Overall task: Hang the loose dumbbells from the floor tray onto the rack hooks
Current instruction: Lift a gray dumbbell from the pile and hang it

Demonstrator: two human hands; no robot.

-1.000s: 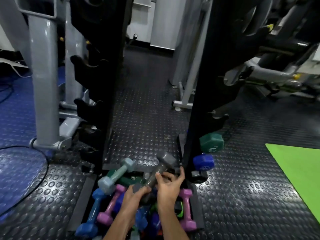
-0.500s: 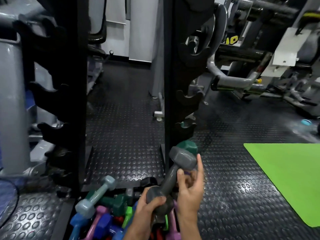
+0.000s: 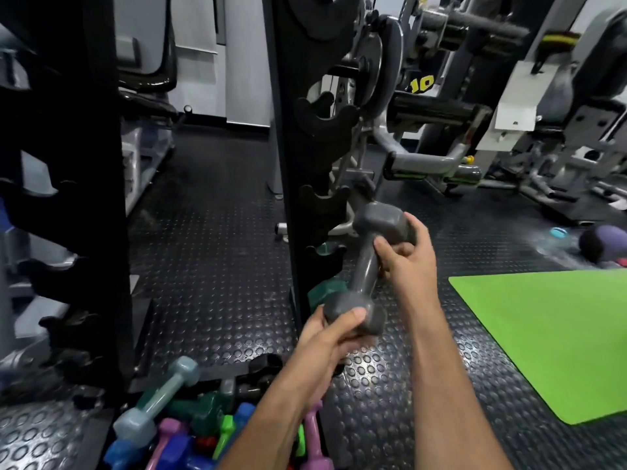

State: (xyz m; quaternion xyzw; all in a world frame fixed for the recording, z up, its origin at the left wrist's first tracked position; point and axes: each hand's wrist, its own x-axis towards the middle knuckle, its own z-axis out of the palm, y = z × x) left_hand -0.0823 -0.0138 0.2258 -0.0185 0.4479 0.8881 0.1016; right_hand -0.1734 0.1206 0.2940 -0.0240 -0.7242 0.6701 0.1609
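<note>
Grey dumbbell (image 3: 368, 269) held tilted in the air, just right of the black rack upright (image 3: 288, 184) and its hooks (image 3: 324, 208). Left hand (image 3: 334, 329) grips the lower head; right hand (image 3: 405, 259) curls round the handle beneath the upper head. Coloured dumbbells (image 3: 190, 422) piled in the floor tray below.

Gym — weight machines (image 3: 424, 110), dumbbell rack (image 3: 291, 130)

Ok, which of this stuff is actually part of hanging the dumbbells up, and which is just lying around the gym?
Part of the job:
- grey hex-ended dumbbell, gripped by left hand and right hand
- black rack hooks
- pile of coloured dumbbells in the floor tray

Just lying about:
- bright green mat
- dark purple ball
- grey weight machines
</note>
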